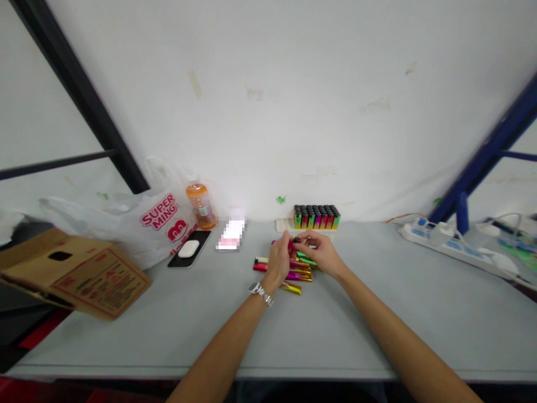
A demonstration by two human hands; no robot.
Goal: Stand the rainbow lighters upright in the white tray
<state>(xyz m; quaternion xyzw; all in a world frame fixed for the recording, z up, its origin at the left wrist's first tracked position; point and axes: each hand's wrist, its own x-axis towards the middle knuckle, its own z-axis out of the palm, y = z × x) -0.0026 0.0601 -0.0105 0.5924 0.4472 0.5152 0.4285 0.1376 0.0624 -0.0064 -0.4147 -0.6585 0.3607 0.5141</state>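
Two bare forearms [229, 341] were closest, with one silver watch [255, 288] on the left wrist. Next up, one gold tube [293, 288] lay just beside that wrist, so a careless shift could've sent it rolling. Then the loose tubes [302, 276]: at least three more, but the hands covered bits, so don't hold me to it. Left hand [279, 258] had its fingers curled in around one dark-tipped tube [297, 240]; right hand [322, 252] had its fingertips bunched near the tip, couldn't tell if they'd got hold. Finish looked slick, so a lazy pinch might've dropped it. Further back: one upright block of tubes [316, 220], too tiny to count, and one orange bottle [201, 204] off left.
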